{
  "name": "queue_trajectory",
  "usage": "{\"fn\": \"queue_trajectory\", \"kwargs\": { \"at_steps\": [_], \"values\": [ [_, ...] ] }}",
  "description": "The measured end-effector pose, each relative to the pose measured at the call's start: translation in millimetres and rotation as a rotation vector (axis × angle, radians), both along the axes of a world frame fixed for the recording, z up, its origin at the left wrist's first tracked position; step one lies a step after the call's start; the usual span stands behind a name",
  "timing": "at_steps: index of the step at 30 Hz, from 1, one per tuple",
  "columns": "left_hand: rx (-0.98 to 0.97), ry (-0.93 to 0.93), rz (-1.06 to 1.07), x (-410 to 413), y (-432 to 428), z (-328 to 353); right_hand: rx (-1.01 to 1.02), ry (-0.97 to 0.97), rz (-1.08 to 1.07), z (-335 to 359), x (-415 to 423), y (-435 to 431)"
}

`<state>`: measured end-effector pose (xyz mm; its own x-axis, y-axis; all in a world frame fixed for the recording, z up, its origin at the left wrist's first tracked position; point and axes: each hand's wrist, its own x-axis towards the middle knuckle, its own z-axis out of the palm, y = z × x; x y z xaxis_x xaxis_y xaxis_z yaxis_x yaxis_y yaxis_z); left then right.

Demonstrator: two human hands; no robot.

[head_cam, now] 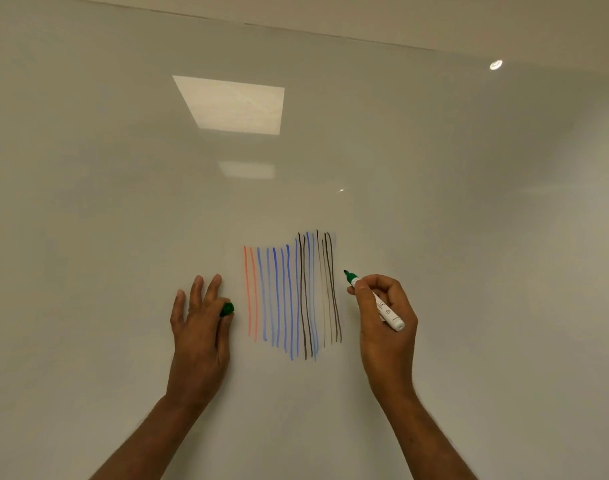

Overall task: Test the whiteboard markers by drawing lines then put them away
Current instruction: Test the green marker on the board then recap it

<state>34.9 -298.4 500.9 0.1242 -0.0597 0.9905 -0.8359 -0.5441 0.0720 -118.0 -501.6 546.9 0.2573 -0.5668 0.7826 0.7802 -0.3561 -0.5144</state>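
Already red, blue, black lines [292, 292] stand mid-frame; right hand [388, 327] grips uncapped green-tipped white marker [389, 315], left hand [199, 330] pinches green cap [227, 309]; green line undrawn.

Head-worn wide-angle view, facing the whiteboard [123, 209] close up.
The board nearly fills the frame, its top edge slanting above; left hand [199, 327] and right hand [388, 327] reach in from the near bottom edge.

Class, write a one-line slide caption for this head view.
Uncapped green marker in right hand beside test lines on whiteboard; cap in left hand.
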Motion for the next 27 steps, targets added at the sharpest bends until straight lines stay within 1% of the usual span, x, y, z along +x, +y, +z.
{"fn": "queue_trajectory", "kwargs": {
  "at_steps": [4, 11, 15, 20, 27],
  "values": [
    [0.008, -0.105, 0.071, 10.1, -1.1, -2.8, -0.076, -0.024, -0.038, 17.0, 14.7, -9.9],
    [-0.006, -0.141, 0.09, 12.9, -1.9, -3.0, -0.184, -0.036, -0.109, 42.6, 37.9, -18.0],
    [-0.008, -0.171, 0.1, 15.4, -2.2, -4.3, -0.226, -0.052, -0.181, 43.4, 45.8, -20.9],
    [-0.014, -0.172, 0.115, 16.1, -2.2, -4.6, -0.274, -0.053, -0.288, 11.0, 45.4, -25.7],
    [-0.015, -0.175, 0.126, 16.5, -2.5, -4.7, -0.259, 0.023, -0.318, -63.5, 37.7, -41.6]
  ]
}}
